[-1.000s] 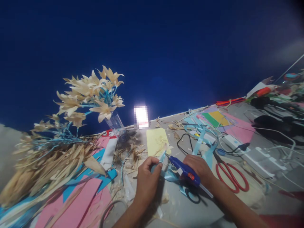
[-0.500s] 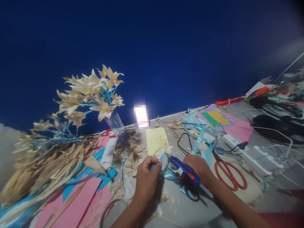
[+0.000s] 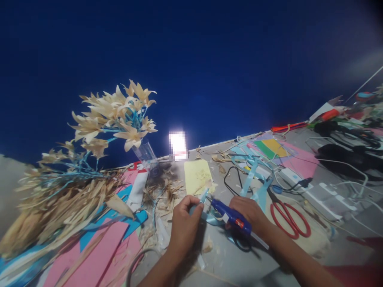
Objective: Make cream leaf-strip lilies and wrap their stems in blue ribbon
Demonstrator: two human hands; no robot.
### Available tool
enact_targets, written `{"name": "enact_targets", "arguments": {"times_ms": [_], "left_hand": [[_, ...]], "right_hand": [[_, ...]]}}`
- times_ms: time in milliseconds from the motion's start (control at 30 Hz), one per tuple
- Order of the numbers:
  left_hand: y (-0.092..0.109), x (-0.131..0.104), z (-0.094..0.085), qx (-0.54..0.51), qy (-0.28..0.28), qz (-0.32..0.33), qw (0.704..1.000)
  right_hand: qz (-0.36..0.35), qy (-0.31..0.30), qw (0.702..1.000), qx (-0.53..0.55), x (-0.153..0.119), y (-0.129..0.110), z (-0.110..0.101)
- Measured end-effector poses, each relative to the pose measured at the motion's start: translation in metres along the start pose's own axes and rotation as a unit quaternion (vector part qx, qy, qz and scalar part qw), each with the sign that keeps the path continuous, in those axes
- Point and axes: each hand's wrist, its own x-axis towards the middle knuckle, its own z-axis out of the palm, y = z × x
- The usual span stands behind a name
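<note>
Left hand nearly closed, thumb and forefinger pinching a light-blue ribbon just short of the yellow paper; right hand curled round a dark-blue glue gun, nozzle pointing at the ribbon and close to it — contact too small to tell. Red-handled scissors lie to the right of the glue gun, a white power strip beyond them. Over on the left — pale flowers on blue stems above a clear vase, dried husks and pink paper nearer the camera.
</note>
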Motion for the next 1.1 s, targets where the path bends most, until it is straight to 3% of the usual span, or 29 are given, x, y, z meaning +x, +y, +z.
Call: {"name": "enact_targets", "arguments": {"times_ms": [133, 500, 833, 967, 1100], "left_hand": [[0.002, -0.001, -0.002, 0.05, 0.011, 0.039, 0.998], [0.002, -0.005, -0.004, 0.068, 0.021, 0.054, 0.996], [-0.002, -0.004, -0.001, -0.008, -0.021, -0.027, 0.999], [-0.002, -0.003, -0.002, -0.026, -0.028, -0.048, 0.998], [-0.003, -0.001, -0.005, -0.038, -0.022, -0.05, 0.998]], "right_hand": [[0.002, -0.012, 1.0, 0.015, 0.0, -0.007, -0.001], [0.024, -0.021, 0.999, -0.034, -0.003, -0.013, 0.0], [0.021, -0.007, 0.999, -0.026, -0.005, -0.015, 0.001], [0.018, -0.029, 0.999, -0.022, -0.006, -0.016, 0.0], [0.029, -0.03, 0.996, -0.073, -0.007, -0.015, -0.009]]}}
